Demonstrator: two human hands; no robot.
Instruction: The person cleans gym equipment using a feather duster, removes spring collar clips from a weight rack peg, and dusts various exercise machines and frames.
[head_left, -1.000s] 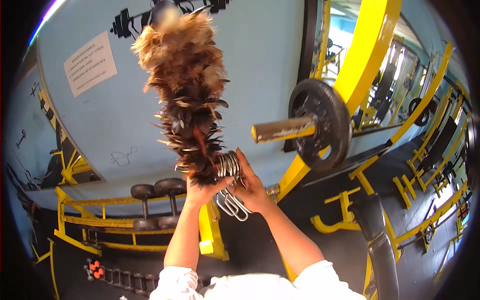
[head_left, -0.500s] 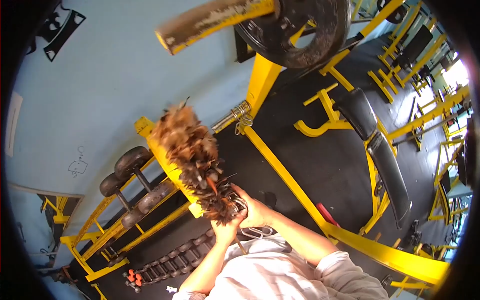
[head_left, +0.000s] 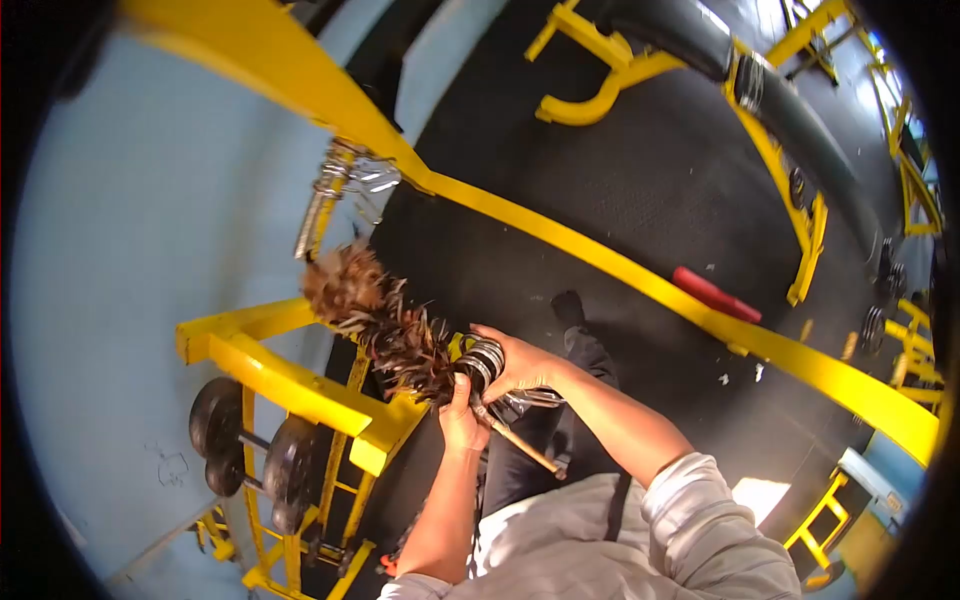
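A brown feather duster [head_left: 385,335] slants across the middle, its feathers up and to the left and its thin wooden handle [head_left: 525,447] down to the right. My left hand [head_left: 463,418] is closed around the duster where feathers meet handle, thumb up. Just above, my right hand [head_left: 515,362] is closed on a stack of metal spring collars [head_left: 483,362], its fingers curled past their far side. A bit of yellow shows beside the collars; whether they sit on a peg, I cannot tell. The duster's feathers lie close against them.
More spring collars [head_left: 335,185] hang on a peg of the yellow frame [head_left: 560,235]. Dumbbells [head_left: 290,470] rest on a yellow rack [head_left: 290,375] at lower left. A black padded bench [head_left: 800,130] stands at upper right, and a red cylinder [head_left: 715,294] lies by the frame's floor bar.
My view has swung downward and turned, bringing the floor and frame bar closer to the middle. The duster has tilted flatter, and its handle now shows. Both hands stay closed together.
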